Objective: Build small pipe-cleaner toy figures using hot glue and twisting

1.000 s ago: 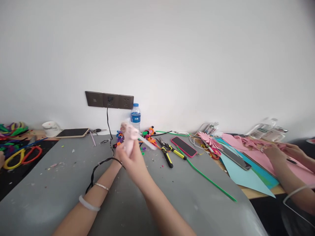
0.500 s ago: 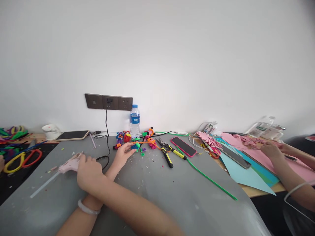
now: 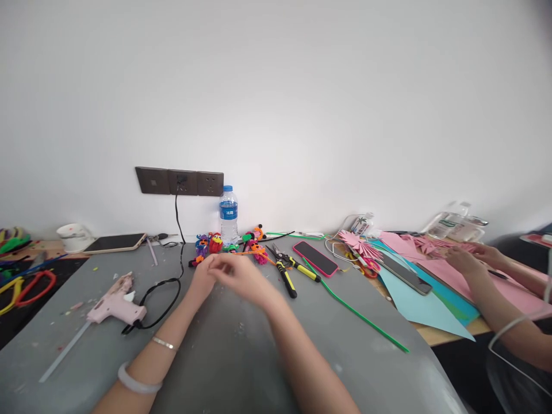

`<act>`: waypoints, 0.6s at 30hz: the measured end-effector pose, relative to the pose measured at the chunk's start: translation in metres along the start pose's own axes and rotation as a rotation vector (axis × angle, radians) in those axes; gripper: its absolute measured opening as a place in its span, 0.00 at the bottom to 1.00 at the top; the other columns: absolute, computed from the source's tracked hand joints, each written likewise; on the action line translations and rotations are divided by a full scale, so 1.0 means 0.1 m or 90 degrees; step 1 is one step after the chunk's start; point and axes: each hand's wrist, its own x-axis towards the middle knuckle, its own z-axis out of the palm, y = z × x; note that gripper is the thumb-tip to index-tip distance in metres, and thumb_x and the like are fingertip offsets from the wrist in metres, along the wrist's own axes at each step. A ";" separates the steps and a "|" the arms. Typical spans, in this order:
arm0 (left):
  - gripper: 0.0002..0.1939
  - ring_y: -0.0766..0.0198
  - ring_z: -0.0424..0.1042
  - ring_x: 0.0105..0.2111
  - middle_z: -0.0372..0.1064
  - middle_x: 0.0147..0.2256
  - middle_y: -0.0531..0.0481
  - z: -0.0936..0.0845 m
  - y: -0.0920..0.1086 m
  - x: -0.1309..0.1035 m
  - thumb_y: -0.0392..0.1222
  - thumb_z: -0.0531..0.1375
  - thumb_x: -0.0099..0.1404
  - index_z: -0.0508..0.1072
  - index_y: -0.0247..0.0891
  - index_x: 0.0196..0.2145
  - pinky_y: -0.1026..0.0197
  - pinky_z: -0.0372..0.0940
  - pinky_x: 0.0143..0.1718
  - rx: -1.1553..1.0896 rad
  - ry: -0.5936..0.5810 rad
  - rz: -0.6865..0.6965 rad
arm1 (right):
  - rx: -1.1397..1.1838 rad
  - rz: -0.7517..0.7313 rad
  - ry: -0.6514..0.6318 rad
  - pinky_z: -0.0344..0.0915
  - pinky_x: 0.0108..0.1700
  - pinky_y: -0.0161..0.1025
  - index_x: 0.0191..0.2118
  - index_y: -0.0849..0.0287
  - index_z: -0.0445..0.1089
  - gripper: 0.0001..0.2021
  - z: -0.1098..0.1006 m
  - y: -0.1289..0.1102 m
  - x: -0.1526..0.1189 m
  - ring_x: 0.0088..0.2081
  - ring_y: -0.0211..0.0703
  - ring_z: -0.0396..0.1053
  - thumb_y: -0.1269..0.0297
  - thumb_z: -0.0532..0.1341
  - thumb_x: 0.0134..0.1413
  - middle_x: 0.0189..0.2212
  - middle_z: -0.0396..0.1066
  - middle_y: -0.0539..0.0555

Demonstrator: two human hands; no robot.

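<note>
My left hand and my right hand meet over the grey table, fingertips together. The left hand is closed on a small pipe-cleaner doll; a green part shows just above my hands and the rest is hidden. My right hand's fingers are bent into a pinch beside it, and what they hold cannot be seen. An orange pipe cleaner sticks out to the right. Behind my hands are several colourful pipe-cleaner dolls. A pink glue gun with a long glue stick lies to the left, out of my hands.
A water bottle stands by the wall. Yellow-black pliers, a phone in a pink case and a green pipe cleaner lie rightward. A black cord loops near my left arm. Another person's hands work on pink paper.
My right hand has let go of the glue gun and moved right to my left hand's fingers. The glue gun rests on the table. The view has shifted slightly right.
</note>
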 end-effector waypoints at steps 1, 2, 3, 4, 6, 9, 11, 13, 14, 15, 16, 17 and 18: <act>0.17 0.63 0.71 0.29 0.75 0.29 0.52 0.00 0.00 0.00 0.48 0.62 0.54 0.77 0.33 0.36 0.67 0.65 0.25 -0.005 -0.018 0.009 | -0.027 0.049 0.011 0.60 0.35 0.33 0.34 0.59 0.72 0.06 -0.18 0.14 -0.03 0.31 0.37 0.67 0.67 0.57 0.56 0.30 0.72 0.50; 0.17 0.63 0.71 0.30 0.75 0.30 0.51 -0.01 -0.01 -0.01 0.48 0.63 0.53 0.76 0.34 0.37 0.67 0.65 0.25 -0.012 -0.035 0.025 | -0.057 0.103 0.037 0.59 0.33 0.33 0.31 0.60 0.72 0.06 -0.33 0.28 -0.06 0.29 0.37 0.66 0.67 0.58 0.55 0.27 0.71 0.49; 0.17 0.62 0.71 0.31 0.75 0.32 0.49 -0.02 -0.01 -0.01 0.49 0.64 0.53 0.76 0.34 0.38 0.67 0.65 0.26 -0.018 -0.048 0.041 | -0.092 0.147 0.072 0.58 0.31 0.33 0.29 0.60 0.72 0.07 -0.45 0.41 -0.07 0.27 0.36 0.64 0.67 0.58 0.54 0.25 0.70 0.49; 0.18 0.61 0.72 0.31 0.75 0.33 0.48 -0.03 -0.03 -0.01 0.49 0.64 0.54 0.75 0.35 0.38 0.66 0.64 0.26 -0.019 -0.051 0.050 | -0.125 0.173 0.100 0.57 0.31 0.33 0.28 0.60 0.72 0.07 -0.53 0.53 -0.08 0.26 0.37 0.63 0.67 0.58 0.53 0.23 0.69 0.49; 0.19 0.59 0.71 0.33 0.74 0.34 0.46 -0.04 -0.05 -0.01 0.51 0.64 0.54 0.75 0.35 0.39 0.65 0.64 0.27 -0.011 -0.038 0.051 | -0.140 0.181 0.078 0.56 0.30 0.33 0.28 0.60 0.73 0.06 -0.56 0.74 -0.09 0.26 0.37 0.62 0.68 0.59 0.51 0.23 0.68 0.49; 0.19 0.58 0.72 0.34 0.74 0.35 0.46 -0.05 -0.07 0.00 0.52 0.64 0.54 0.74 0.36 0.39 0.63 0.64 0.29 0.004 -0.032 0.051 | -0.153 0.176 0.010 0.56 0.29 0.32 0.33 0.59 0.75 0.07 -0.43 0.91 -0.06 0.26 0.37 0.63 0.71 0.60 0.49 0.23 0.68 0.48; 0.18 0.57 0.72 0.36 0.74 0.37 0.45 -0.05 -0.08 0.00 0.52 0.64 0.55 0.74 0.37 0.39 0.62 0.65 0.30 0.011 -0.037 0.056 | -0.211 0.170 0.005 0.57 0.30 0.33 0.36 0.58 0.75 0.10 -0.31 0.96 -0.04 0.27 0.38 0.64 0.73 0.60 0.47 0.25 0.69 0.49; 0.18 0.57 0.72 0.37 0.74 0.39 0.45 -0.05 -0.08 0.00 0.51 0.64 0.55 0.74 0.37 0.39 0.62 0.65 0.31 0.011 -0.039 0.059 | -0.271 0.159 0.015 0.58 0.32 0.33 0.36 0.57 0.75 0.10 -0.23 0.97 -0.02 0.31 0.39 0.66 0.75 0.60 0.47 0.28 0.70 0.50; 0.17 0.57 0.72 0.37 0.74 0.39 0.45 -0.06 -0.08 -0.01 0.51 0.64 0.55 0.74 0.38 0.39 0.62 0.66 0.31 0.012 -0.038 0.060 | -0.293 0.154 0.017 0.58 0.33 0.33 0.35 0.56 0.75 0.10 -0.21 0.97 -0.02 0.32 0.40 0.67 0.75 0.60 0.48 0.30 0.70 0.51; 0.17 0.57 0.72 0.37 0.74 0.39 0.45 -0.06 -0.08 -0.01 0.51 0.64 0.55 0.74 0.38 0.38 0.61 0.66 0.31 0.013 -0.035 0.059 | -0.311 0.150 0.018 0.59 0.34 0.34 0.35 0.56 0.75 0.10 -0.20 0.97 -0.02 0.34 0.40 0.68 0.75 0.60 0.48 0.32 0.71 0.51; 0.17 0.56 0.73 0.36 0.74 0.39 0.45 -0.06 -0.08 -0.01 0.51 0.64 0.54 0.74 0.38 0.38 0.61 0.66 0.31 0.015 -0.031 0.056 | -0.326 0.149 0.019 0.59 0.35 0.34 0.35 0.55 0.75 0.09 -0.20 0.97 -0.03 0.35 0.41 0.68 0.75 0.61 0.49 0.34 0.71 0.52; 0.17 0.56 0.73 0.36 0.74 0.38 0.45 -0.06 -0.08 -0.02 0.51 0.64 0.54 0.74 0.38 0.38 0.60 0.67 0.31 0.018 -0.028 0.052 | -0.339 0.149 0.021 0.60 0.35 0.34 0.35 0.55 0.74 0.08 -0.20 0.97 -0.03 0.36 0.41 0.68 0.74 0.61 0.50 0.36 0.70 0.52; 0.17 0.56 0.73 0.36 0.74 0.37 0.45 -0.05 -0.08 -0.02 0.51 0.64 0.54 0.74 0.38 0.37 0.60 0.67 0.32 0.019 -0.026 0.047 | -0.351 0.148 0.026 0.60 0.35 0.34 0.35 0.55 0.74 0.08 -0.20 0.97 -0.04 0.36 0.41 0.69 0.73 0.61 0.50 0.38 0.70 0.53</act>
